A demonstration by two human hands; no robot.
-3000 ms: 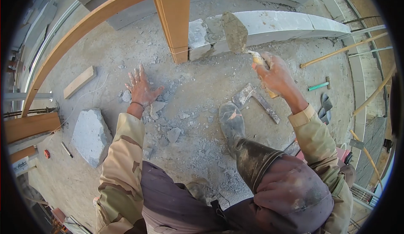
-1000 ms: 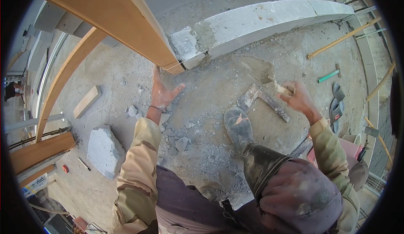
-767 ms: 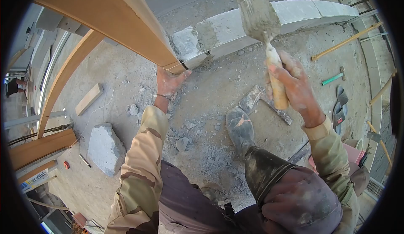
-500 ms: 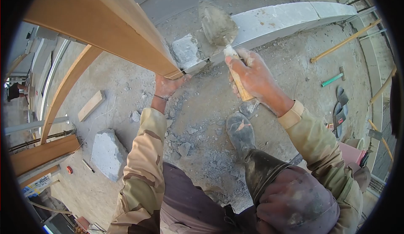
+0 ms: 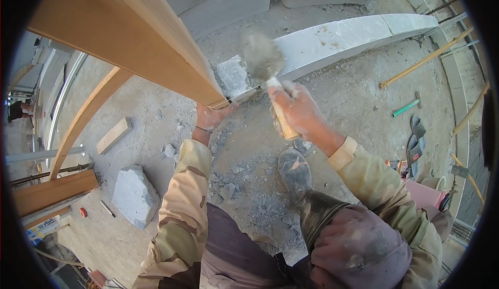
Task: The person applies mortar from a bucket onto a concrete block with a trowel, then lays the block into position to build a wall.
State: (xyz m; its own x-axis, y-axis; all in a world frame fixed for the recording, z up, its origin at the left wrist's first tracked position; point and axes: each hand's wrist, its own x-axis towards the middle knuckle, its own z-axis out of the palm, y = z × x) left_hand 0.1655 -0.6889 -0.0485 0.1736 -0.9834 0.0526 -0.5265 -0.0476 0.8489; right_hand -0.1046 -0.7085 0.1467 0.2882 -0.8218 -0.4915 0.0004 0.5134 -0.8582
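My right hand [image 5: 299,109] is closed around the light wooden handle of a trowel [image 5: 264,57]. The trowel's blade is blurred by motion and lies over the top of a low course of pale grey blocks [image 5: 332,42], beside a whitish patch [image 5: 234,75] near the post. My left hand [image 5: 210,117] holds the near end of a brown wooden post [image 5: 140,39], at the end of the block course. A thumb or finger reaches right along the edge there; the post hides most of the other fingers.
Rubble [image 5: 249,174] and a broken block piece [image 5: 134,195] lie on the concrete floor, with a short wood offcut [image 5: 114,134] farther left. A green-handled hammer [image 5: 408,107] and dark sandals [image 5: 416,143] are at the right. Large grey blocks [image 5: 228,8] are stacked behind.
My right hand and the trowel have moved slightly left and down in view, bringing the blade closer to the post. My left hand stays at the post; the whole view has shifted a little.
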